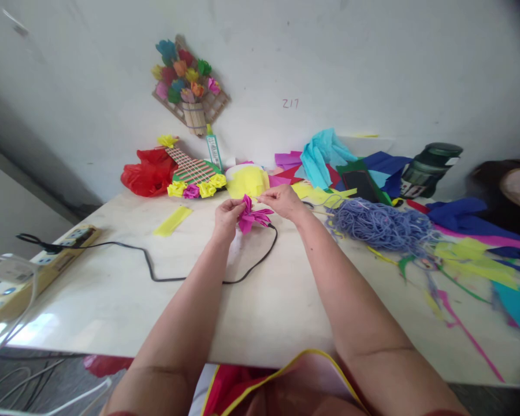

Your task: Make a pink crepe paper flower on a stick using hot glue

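Both hands work above the table (260, 312), toward its far edge at the middle. The left hand (225, 218) is closed around the base of one magenta paper flower (252, 216), fingers curled on the lower part of the bloom. The right hand (281, 201) pinches at the upper petals with thumb and forefinger drawn together; whether it also holds a thin stick cannot be told. The flower is held clear of the tabletop, just above a black cable (173, 276).

Risks, as judged:
- Tearing. The petals look like thin crepe paper; a hard pull from the pinching fingers could rip one off.
- Crushing. A tight left-hand hold could flatten the bloom's base.
- Snagging. The cable loops directly under the hands and runs to a power strip (47, 260) at the left edge; a dropped forearm could drag it.
- Tangling. The lavender yarn pile (379, 222) lies just beside the right forearm and could catch a sleeve or the flower.

Count:
- Magenta flower in hand: one.
- Yellow paper strip (173, 221) lying left of the hands: one.
- Glue bottle (214, 150) at the far edge: one.
- Red plastic bag (149, 172) at the far left: one.
- Wall-hung flower plaque (189, 86): one.
- Loose coloured paper sheets (325, 153) along the far and right edges: too overlapped to count.
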`<state>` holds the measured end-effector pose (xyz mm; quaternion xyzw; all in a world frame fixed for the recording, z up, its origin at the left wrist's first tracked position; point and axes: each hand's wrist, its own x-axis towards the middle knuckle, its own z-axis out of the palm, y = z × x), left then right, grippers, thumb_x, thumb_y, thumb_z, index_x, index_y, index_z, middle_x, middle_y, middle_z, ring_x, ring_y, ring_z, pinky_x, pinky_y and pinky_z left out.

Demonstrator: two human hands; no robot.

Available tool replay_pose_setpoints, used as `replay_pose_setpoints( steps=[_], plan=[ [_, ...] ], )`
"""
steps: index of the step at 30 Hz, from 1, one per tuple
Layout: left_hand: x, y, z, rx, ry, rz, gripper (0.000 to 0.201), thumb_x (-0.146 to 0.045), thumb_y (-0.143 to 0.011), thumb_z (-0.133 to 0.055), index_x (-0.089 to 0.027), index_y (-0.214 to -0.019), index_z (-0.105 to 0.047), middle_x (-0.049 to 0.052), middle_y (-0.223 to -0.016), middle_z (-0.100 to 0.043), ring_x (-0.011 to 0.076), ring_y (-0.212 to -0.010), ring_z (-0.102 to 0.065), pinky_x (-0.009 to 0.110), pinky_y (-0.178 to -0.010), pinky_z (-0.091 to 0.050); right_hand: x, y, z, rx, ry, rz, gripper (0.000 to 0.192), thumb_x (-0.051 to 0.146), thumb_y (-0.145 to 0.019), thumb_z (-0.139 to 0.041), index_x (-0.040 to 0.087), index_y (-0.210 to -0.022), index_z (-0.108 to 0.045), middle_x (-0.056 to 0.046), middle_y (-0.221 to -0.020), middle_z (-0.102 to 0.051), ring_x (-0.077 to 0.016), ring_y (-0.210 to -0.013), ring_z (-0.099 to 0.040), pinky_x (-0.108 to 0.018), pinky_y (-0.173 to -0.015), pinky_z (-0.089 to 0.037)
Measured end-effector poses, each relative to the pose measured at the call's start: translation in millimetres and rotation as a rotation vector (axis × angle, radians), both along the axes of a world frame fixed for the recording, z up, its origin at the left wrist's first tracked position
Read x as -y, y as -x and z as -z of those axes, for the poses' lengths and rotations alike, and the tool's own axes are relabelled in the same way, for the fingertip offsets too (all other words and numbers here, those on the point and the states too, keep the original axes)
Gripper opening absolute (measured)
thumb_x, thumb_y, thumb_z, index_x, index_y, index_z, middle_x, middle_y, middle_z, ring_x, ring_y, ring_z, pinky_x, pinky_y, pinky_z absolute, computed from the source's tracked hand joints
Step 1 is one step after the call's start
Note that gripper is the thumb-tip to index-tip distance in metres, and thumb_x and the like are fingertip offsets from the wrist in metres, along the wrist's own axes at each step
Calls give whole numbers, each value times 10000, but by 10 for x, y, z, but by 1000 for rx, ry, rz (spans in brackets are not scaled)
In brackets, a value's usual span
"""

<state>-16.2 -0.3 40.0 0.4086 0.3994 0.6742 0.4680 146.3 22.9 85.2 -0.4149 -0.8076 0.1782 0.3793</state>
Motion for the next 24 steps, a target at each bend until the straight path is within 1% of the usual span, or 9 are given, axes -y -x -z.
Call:
replay_pose_setpoints(
  steps=[3, 7, 11, 16, 18, 20, 22, 24],
  plan=[
    [-1, -1, -1, 5, -2, -2, 248, -261, -509, -755, -135, -669, -614, 45, -632, -677, 156, -585, -624, 257, -570, -450, 10, -7, -12, 53, -15, 45, 344, 417, -765, -519, 142, -609, -656, 20, -512, -449, -89, -516, -385, -239, -507, -228],
    [5, -4, -6, -1, -2, -7, 243, -261, -505, -754, -142, -667, -618, 31, -619, -667, 148, -567, -614, 256, -559, -445, 45, -9, -46, 136, -43, 118, 352, 441, -776, -522, 165, -634, -688, 12, -520, -507, -97, -521, -399, -244, -510, -223],
    [16, -5, -15, 3, 0, 9, 258, -269, -504, -760, -139, -675, -617, 41, -640, -675, 155, -582, -624, 261, -570, -451, 90, -10, -84, 183, -55, 178, 392, 488, -786, -515, 181, -609, -683, -5, -553, -560, -108, -542, -422, -250, -519, -227],
    [19, -4, -22, 8, 9, 6, 254, -261, -501, -756, -145, -678, -615, 36, -643, -680, 166, -604, -636, 257, -562, -452, 77, -25, -79, 206, -65, 236, 416, 519, -781, -521, 183, -589, -673, -16, -553, -561, -118, -546, -427, -257, -523, -233],
    [15, -1, -20, 4, 15, -3, 253, -260, -500, -753, -148, -680, -615, 31, -634, -676, 168, -601, -636, 251, -543, -443, 36, -33, -47, 177, -73, 222, 402, 500, -788, -524, 178, -611, -686, -18, -562, -572, -122, -555, -445, -254, -527, -250],
    [10, 3, -17, 0, 18, -8, 254, -262, -500, -750, -148, -681, -612, 31, -632, -672, 171, -607, -638, 248, -533, -437, -9, -40, -9, 129, -72, 154, 374, 456, -806, -522, 167, -655, -705, -22, -593, -596, -125, -577, -476, -246, -544, -286],
    [7, 7, -15, -5, 22, -15, 256, -260, -498, -749, -147, -680, -609, 31, -630, -670, 169, -602, -635, 242, -523, -429, -46, -44, 23, 64, -66, 62, 329, 395, -826, -513, 160, -742, -727, -26, -655, -631, -131, -627, -520, -240, -591, -337],
    [6, 7, -17, -8, 28, -23, 257, -258, -491, -750, -146, -674, -609, 28, -621, -666, 160, -580, -624, 237, -510, -420, -69, -49, 43, 12, -41, 1, 298, 344, -840, -501, 158, -855, -734, -27, -702, -651, -136, -674, -550, -241, -641, -376]
  ],
)
